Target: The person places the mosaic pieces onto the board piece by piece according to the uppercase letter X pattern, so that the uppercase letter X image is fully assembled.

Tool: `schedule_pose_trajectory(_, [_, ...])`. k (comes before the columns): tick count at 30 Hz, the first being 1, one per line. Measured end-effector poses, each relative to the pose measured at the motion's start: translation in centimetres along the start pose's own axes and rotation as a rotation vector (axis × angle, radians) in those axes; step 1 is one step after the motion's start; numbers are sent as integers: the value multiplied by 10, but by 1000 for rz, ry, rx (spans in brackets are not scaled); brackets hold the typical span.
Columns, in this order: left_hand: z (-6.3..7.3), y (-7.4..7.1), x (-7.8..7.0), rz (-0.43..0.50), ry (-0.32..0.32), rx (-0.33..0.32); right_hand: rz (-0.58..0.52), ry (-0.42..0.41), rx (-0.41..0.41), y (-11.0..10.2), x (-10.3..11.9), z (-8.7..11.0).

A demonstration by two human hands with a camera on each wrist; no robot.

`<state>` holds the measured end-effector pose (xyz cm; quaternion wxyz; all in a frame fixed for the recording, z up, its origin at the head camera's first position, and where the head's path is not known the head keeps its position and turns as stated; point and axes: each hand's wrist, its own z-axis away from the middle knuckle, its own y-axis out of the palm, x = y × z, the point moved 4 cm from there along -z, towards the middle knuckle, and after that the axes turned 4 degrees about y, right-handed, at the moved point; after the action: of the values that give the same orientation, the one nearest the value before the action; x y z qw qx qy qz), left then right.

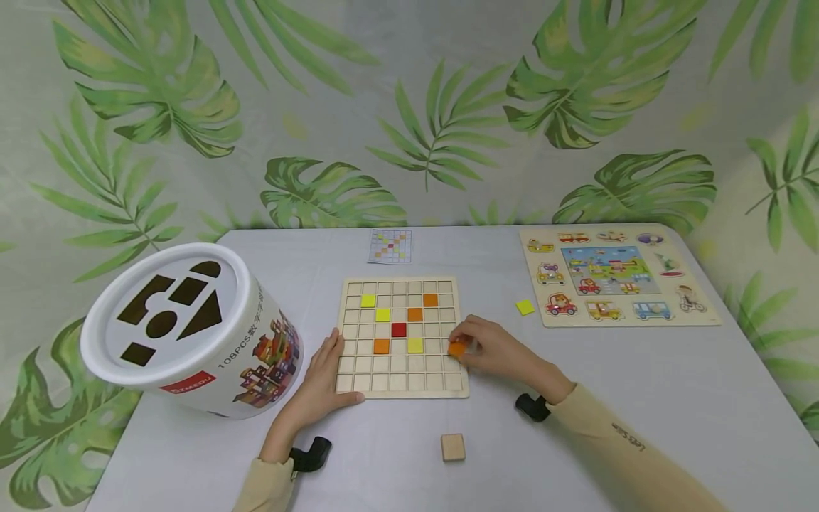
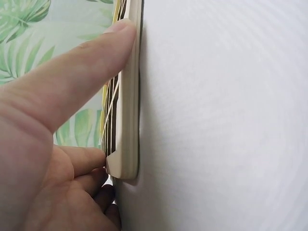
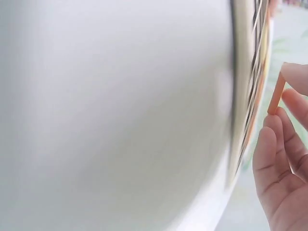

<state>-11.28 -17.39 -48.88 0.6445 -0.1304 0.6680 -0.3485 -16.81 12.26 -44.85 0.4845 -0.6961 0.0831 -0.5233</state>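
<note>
A wooden grid board (image 1: 435, 382) lies in the middle of the table with yellow, orange and red square tiles in several cells. My left hand (image 1: 323, 384) rests at its near left corner, the extended thumb against the front edge and the fingers along the left side. In the left wrist view that thumb (image 2: 82, 72) touches the board's rim (image 2: 127, 120). My right hand (image 1: 495, 348) pinches an orange tile (image 1: 457, 348) over the board's right edge. The right wrist view has this tile (image 3: 275, 94) on edge between thumb and fingers.
A yellow tile (image 1: 525, 307) lies right of the board, by a wooden picture puzzle (image 1: 553, 274). Behind the board is a pattern card (image 1: 390, 247). Nearer sits a plain wooden block (image 1: 453, 447). A big white bucket (image 1: 211, 377) with shaped lid holes stands at left.
</note>
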Motion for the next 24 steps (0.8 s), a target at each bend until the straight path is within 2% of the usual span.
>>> schedule_pose_trajectory(8, [1, -1, -1, -7, -4, 8, 29, -105, 100, 33, 51, -39])
schedule_pose_trajectory(13, [1, -1, -1, -21, 6, 16, 84, -169, 134, 52, 74, -59])
schedule_pose_trajectory(18, [1, -2, -1, -30, 17, 20, 105, -185, 160, 65, 89, -74])
schedule_pose_trajectory(24, [1, -2, -1, -31, 20, 16, 147, -201, 178, 77, 95, -85])
